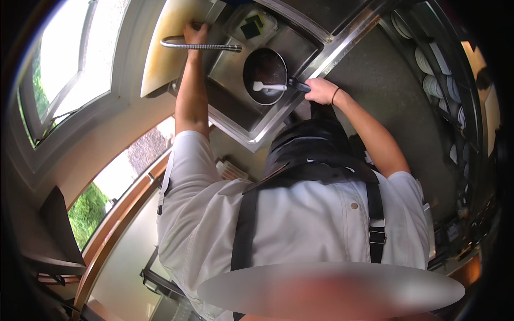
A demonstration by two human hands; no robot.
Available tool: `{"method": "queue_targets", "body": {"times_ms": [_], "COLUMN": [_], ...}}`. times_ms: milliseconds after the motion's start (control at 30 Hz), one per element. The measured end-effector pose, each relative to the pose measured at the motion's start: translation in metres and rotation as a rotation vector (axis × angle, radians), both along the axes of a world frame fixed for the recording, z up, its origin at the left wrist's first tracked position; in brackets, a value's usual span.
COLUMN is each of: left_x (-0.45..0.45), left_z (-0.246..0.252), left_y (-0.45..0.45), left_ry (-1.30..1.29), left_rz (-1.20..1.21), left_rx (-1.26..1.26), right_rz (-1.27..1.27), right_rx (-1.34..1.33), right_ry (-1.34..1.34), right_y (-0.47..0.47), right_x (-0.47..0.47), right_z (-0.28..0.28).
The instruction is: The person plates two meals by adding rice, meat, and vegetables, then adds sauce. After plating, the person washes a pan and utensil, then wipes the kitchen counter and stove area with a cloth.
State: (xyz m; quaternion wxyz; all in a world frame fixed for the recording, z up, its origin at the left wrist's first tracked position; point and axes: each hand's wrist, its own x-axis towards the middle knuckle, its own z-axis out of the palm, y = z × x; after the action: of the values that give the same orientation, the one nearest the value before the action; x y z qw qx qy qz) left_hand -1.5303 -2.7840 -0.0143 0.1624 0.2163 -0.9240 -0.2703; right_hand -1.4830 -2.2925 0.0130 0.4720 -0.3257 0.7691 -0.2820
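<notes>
My right hand (321, 91) grips the black handle (299, 85) of a dark frying pan (263, 68), which is over a stainless steel sink basin (229, 76). A white spatula-like utensil (269, 86) lies in the pan, its head towards the left wall. My left hand (195, 34) reaches to the back of the sink, with the fingers curled at a small dark fitting; its grip is partly hidden. Across my left wrist passes a flexible metal spout (213, 47), its end pointing towards the pan. Green and yellow sponges (253, 27) sit in a clear plastic tub (273, 30) behind the pan.
A stained white board (162, 60) stands left of the sink, below an open window (72, 52). The sink's raised metal edge (257, 136) runs in front of me. Stacked plates (431, 86) fill shelves on the right, across the grey floor (373, 88).
</notes>
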Motion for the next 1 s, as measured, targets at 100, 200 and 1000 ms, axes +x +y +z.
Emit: {"method": "queue_targets", "body": {"times_ms": [100, 200, 1000], "left_x": [0.035, 0.078, 0.172], "left_z": [0.003, 0.017, 0.072], "left_y": [0.034, 0.095, 0.186], "left_ry": [-0.239, -0.449, -0.138], "left_rz": [0.014, -0.207, 0.271], "left_rx": [0.199, 0.513, 0.75], "right_rz": [0.152, 0.364, 0.261], "right_rx": [0.022, 0.083, -0.124], "right_ry": [-0.027, 0.111, 0.174], "right_y": [-0.024, -0.055, -0.15], "right_x": [-0.041, -0.074, -0.072], "right_z": [-0.016, -0.033, -0.087]}}
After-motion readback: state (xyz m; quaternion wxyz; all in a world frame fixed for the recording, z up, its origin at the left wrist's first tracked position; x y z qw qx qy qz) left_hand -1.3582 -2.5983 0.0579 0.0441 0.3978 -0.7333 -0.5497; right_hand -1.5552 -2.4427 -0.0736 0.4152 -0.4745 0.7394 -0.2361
